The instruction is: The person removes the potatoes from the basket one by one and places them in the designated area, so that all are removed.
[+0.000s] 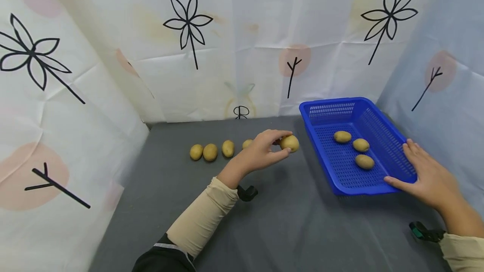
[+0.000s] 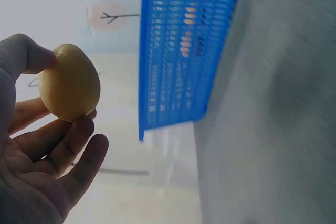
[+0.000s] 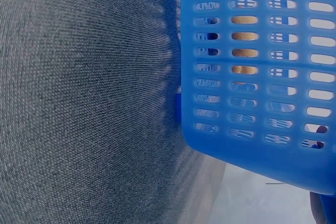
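Note:
My left hand (image 1: pixel 261 150) pinches a yellow potato (image 1: pixel 290 143) between thumb and fingertips, above the table and left of the blue basket (image 1: pixel 320 154). In the left wrist view the held potato (image 2: pixel 70 83) sits between the thumb and fingers, with the basket wall beside it. Three potatoes (image 1: pixel 364 162) lie inside the basket. At the basket's near right corner, my right hand (image 1: pixel 435 175) rests on the rim, fingers stretched along the right side and thumb over the front edge. The right wrist view is filled mostly by the slotted basket wall (image 3: pixel 252 156).
Several more potatoes (image 1: pixel 210 152) stand in a row on the grey table (image 1: pixel 287 230), left of the basket; one is partly covered by the left hand. White printed curtains (image 1: pixel 234 32) enclose the back and both sides.

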Demonstrator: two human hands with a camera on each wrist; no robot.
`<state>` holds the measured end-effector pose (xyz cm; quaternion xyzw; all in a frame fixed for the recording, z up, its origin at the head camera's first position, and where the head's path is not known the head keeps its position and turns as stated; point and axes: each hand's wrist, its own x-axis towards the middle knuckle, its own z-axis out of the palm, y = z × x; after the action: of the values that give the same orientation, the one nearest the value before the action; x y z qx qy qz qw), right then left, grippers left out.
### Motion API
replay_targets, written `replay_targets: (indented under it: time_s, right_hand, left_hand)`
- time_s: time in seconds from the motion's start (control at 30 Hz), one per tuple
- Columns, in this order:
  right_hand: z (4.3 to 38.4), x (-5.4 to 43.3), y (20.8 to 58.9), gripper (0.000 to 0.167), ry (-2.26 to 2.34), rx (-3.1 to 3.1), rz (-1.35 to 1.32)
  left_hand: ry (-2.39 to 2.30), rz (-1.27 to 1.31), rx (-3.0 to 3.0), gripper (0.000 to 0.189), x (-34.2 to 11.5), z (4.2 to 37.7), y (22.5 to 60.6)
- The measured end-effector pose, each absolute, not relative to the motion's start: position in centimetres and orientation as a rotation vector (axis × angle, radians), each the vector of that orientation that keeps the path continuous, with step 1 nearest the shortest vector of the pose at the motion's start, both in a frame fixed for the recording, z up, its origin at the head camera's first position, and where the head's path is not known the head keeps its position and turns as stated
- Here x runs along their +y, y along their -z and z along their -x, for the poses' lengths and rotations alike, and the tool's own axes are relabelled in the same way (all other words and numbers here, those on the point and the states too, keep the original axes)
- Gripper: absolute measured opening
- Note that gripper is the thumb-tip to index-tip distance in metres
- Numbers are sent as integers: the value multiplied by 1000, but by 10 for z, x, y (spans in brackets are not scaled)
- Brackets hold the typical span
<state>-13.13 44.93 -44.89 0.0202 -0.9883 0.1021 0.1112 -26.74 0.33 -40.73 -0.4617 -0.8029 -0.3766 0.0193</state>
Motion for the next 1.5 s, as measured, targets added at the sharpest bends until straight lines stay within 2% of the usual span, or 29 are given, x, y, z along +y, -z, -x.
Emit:
replay_targets:
  time_s: [0.37,0.83,1.07,1.5]
  right_hand:
    - [132,451,449,119,-279,-2889,-48]
    - [132,447,449,118,-286,-2897,-48]
    - [132,448,448,118,-271,-2899,-32]
    - [131,447,448,117,-259,-2895,-39]
  left_hand:
    - [1106,1317,-2589,48,-73,253,440]
    - [1036,1010,-2700,47,-167,239,470]
    - [969,933,-2704,48,-196,238,479]
    - [826,980,-2720,48,-234,238,485]
